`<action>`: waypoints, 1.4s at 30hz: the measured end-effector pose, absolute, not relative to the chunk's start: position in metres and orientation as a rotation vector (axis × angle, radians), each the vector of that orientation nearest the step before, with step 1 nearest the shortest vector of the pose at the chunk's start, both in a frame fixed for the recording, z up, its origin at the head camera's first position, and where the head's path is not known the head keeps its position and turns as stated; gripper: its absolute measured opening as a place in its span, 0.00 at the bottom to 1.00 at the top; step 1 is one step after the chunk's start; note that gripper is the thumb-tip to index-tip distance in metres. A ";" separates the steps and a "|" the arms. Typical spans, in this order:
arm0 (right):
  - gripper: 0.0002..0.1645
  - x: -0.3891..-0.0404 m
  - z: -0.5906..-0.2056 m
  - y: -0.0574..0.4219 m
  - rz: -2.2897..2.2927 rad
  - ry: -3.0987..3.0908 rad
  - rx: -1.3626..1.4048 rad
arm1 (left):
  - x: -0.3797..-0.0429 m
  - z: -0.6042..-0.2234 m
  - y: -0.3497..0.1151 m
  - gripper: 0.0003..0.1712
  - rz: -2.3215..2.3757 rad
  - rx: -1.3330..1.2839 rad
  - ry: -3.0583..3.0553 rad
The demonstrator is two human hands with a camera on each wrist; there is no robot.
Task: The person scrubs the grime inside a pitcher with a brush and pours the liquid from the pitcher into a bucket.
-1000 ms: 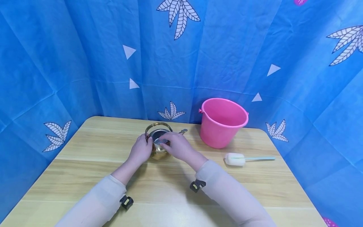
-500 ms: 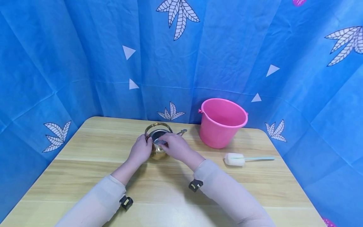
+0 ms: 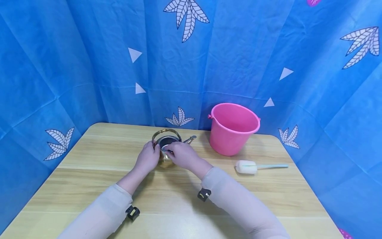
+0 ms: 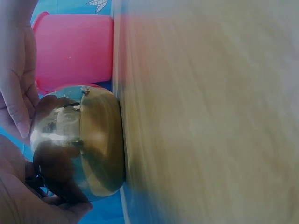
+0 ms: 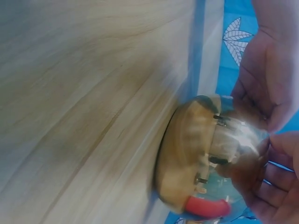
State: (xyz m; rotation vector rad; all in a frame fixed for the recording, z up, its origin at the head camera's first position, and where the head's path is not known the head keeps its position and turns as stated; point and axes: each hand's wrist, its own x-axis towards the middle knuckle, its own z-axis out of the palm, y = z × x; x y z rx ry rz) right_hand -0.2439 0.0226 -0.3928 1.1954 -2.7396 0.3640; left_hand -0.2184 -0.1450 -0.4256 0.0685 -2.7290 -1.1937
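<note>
A shiny brass-coloured teapot (image 3: 166, 162) stands upright on the wooden table, its hoop handle raised and its lid off. My left hand (image 3: 148, 156) grips its left side by the foot of the handle, thumb near the rim. At the round opening, my right hand (image 3: 185, 155) pinches a grey perforated strainer (image 3: 170, 151), now mostly hidden by the fingers. In the left wrist view, the left hand (image 4: 28, 196) lies against the pot's reflective body (image 4: 88, 140). The right wrist view has both hands close together at the top of the pot (image 5: 210, 154).
A pink bucket (image 3: 222, 141) stands at the back right of the table (image 3: 89, 186). In front of it lies a white sponge brush (image 3: 246, 167) with a pale blue stick handle. Blue patterned curtain (image 3: 119, 66) surrounds the table's back and sides.
My right hand has shifted slightly left over the teapot's opening, and less of the strainer shows than before. The left hand and the teapot have stayed nearly still.
</note>
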 end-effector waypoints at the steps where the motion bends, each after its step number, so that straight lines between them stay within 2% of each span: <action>1: 0.14 -0.244 -0.393 0.022 0.352 -2.739 1.200 | -0.218 -0.425 -0.145 0.25 -1.194 0.070 -2.728; 8: 0.12 -0.244 -0.392 0.020 0.292 -2.752 1.210 | -0.219 -0.425 -0.144 0.25 -1.205 0.087 -2.735; 22: 0.19 -0.245 -0.389 0.009 0.166 -2.848 1.178 | -0.221 -0.426 -0.144 0.28 -1.186 0.098 -2.753; 42: 0.18 -0.251 -0.387 0.005 0.156 -2.853 1.222 | -0.223 -0.428 -0.143 0.29 -1.169 0.085 -2.747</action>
